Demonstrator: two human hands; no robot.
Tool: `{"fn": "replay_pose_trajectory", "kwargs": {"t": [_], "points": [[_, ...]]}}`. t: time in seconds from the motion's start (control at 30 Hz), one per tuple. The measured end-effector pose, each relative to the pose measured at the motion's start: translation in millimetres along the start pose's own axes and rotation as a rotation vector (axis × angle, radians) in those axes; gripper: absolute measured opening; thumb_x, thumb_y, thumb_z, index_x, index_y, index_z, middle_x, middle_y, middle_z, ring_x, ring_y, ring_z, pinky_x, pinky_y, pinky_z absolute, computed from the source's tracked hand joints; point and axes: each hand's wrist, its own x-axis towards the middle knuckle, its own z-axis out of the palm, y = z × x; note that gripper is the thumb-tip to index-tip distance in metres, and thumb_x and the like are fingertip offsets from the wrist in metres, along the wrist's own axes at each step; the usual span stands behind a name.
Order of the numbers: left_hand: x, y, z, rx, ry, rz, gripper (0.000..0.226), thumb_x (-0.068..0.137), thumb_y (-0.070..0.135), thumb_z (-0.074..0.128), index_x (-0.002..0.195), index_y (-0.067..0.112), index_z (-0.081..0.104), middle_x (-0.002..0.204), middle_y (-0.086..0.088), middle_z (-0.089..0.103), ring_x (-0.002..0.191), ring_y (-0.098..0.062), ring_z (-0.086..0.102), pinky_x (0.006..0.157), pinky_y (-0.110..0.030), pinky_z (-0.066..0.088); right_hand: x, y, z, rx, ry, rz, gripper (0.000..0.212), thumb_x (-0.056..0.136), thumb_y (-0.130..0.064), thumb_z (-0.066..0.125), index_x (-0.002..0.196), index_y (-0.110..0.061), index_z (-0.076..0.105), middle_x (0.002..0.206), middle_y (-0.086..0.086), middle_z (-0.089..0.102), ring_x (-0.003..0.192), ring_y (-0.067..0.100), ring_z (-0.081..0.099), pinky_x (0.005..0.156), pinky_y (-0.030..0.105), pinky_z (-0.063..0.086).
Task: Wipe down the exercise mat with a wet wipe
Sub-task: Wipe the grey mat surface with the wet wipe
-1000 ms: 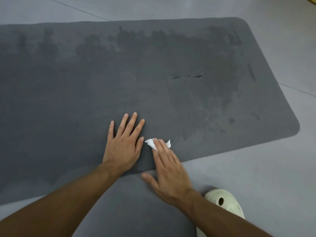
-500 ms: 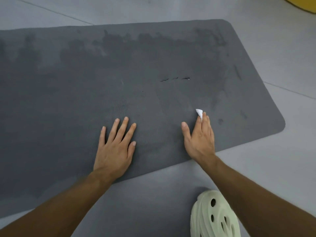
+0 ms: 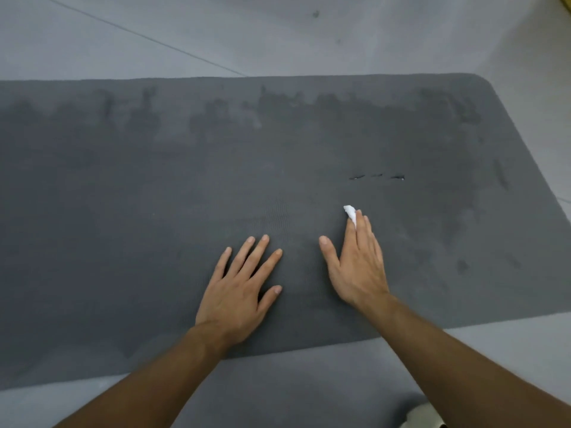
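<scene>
A dark grey exercise mat (image 3: 154, 196) lies flat on the floor and fills most of the view, with darker damp patches along its far side and right end. My left hand (image 3: 239, 291) rests flat on the mat with fingers spread, holding nothing. To its right, my right hand (image 3: 360, 267) presses a small crumpled white wet wipe (image 3: 350, 213) onto the mat under its fingers; only the wipe's tip shows beyond the fingertips.
Three small tears (image 3: 377, 177) mark the mat beyond my right hand. Pale grey tiled floor (image 3: 278, 35) surrounds the mat. A pale green perforated shoe (image 3: 425, 417) shows at the bottom right edge. A yellow object (image 3: 567, 0) peeks in at the top right corner.
My right hand has slid the wipe from the mat's near edge outward and farther across the mat. The view has shifted toward the mat, so the shoe is nearly out of view.
</scene>
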Motion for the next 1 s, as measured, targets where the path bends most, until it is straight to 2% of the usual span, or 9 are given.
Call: {"fn": "replay_pose_trajectory", "kwargs": {"t": [0.1, 0.2, 0.4, 0.57, 0.67, 0.83, 0.9, 1.0], "points": [[-3.6, -30.9, -5.3, -0.007, 0.006, -0.077, 0.066, 0.104, 0.063, 0.016, 0.164, 0.037, 0.012, 0.173, 0.009, 0.000, 0.159, -0.013, -0.004, 0.128, -0.048, 0.009, 27.1, -18.1, 0.1, 0.074, -0.026, 0.036, 0.091, 0.095, -0.073, 0.018, 0.164, -0.017, 0.000, 0.173, 0.001, -0.003, 0.158, 0.015, -0.007, 0.129, 0.038, 0.004], [-14.9, -64.9, -11.3, 0.000, 0.014, -0.154, 0.066, 0.104, 0.063, 0.013, 0.164, 0.036, 0.011, 0.172, 0.010, -0.001, 0.158, -0.012, -0.006, 0.128, -0.047, 0.007, 34.4, -37.7, 8.5, 0.059, -0.041, 0.007, 0.098, 0.090, -0.077, 0.012, 0.164, -0.013, -0.002, 0.173, 0.002, -0.005, 0.158, 0.016, -0.009, 0.129, 0.040, 0.004], [-53.9, -123.6, -18.6, -0.029, 0.063, -0.412, 0.068, 0.102, 0.065, 0.014, 0.164, 0.036, 0.011, 0.172, 0.011, -0.001, 0.158, -0.010, -0.009, 0.128, -0.047, 0.006, 19.7, -91.7, 38.6, -0.080, -0.109, -0.335, 0.096, 0.094, -0.079, 0.007, 0.164, -0.014, -0.007, 0.172, -0.005, -0.014, 0.157, 0.012, -0.017, 0.128, 0.034, -0.001], [-75.5, -154.4, -18.7, -0.072, 0.120, -0.623, 0.070, 0.101, 0.067, 0.015, 0.164, 0.035, 0.014, 0.172, 0.010, 0.000, 0.158, -0.010, -0.008, 0.129, -0.046, 0.002, -10.6, -157.8, 66.0, -0.087, -0.274, -0.647, 0.094, 0.095, -0.079, 0.009, 0.163, -0.017, -0.009, 0.171, -0.009, -0.016, 0.155, 0.009, -0.019, 0.129, 0.034, 0.001], [-76.5, -162.0, -18.4, -0.102, 0.143, -0.740, 0.074, 0.099, 0.069, 0.014, 0.164, 0.034, 0.012, 0.173, 0.007, 0.000, 0.158, -0.012, -0.008, 0.128, -0.047, 0.000, -28.5, -185.4, 83.4, -0.103, -0.315, -0.753, 0.091, 0.098, -0.077, 0.009, 0.163, -0.018, -0.012, 0.170, -0.009, -0.018, 0.155, 0.009, -0.021, 0.129, 0.036, 0.004], [-79.8, -164.5, -10.7, -0.062, 0.174, -0.740, 0.072, 0.101, 0.070, 0.013, 0.164, 0.034, 0.010, 0.173, 0.006, 0.000, 0.159, -0.014, -0.006, 0.128, -0.051, 0.004, 11.3, -222.8, 95.6, -0.117, -0.242, -0.673, 0.090, 0.096, -0.075, 0.012, 0.164, -0.019, -0.009, 0.172, -0.004, -0.008, 0.157, 0.009, -0.015, 0.128, 0.031, -0.001], [-79.0, -166.0, -9.2, -0.062, 0.180, -0.741, 0.072, 0.101, 0.069, 0.017, 0.164, 0.034, 0.013, 0.173, 0.005, 0.003, 0.159, -0.015, -0.003, 0.127, -0.053, 0.009, 38.0, -237.6, 95.7, -0.125, -0.232, -0.634, 0.091, 0.095, -0.075, 0.010, 0.164, -0.019, -0.006, 0.173, -0.003, -0.007, 0.157, 0.010, -0.013, 0.125, 0.027, -0.007], [-78.5, -167.3, -8.3, -0.058, 0.181, -0.737, 0.071, 0.102, 0.067, 0.021, 0.164, 0.033, 0.015, 0.173, 0.004, 0.003, 0.159, -0.016, -0.001, 0.126, -0.054, 0.014, 54.5, -262.4, 101.8, -0.124, -0.256, -0.637, 0.092, 0.095, -0.075, 0.009, 0.164, -0.017, -0.006, 0.172, -0.002, -0.008, 0.157, 0.010, -0.014, 0.124, 0.027, -0.008]]}}
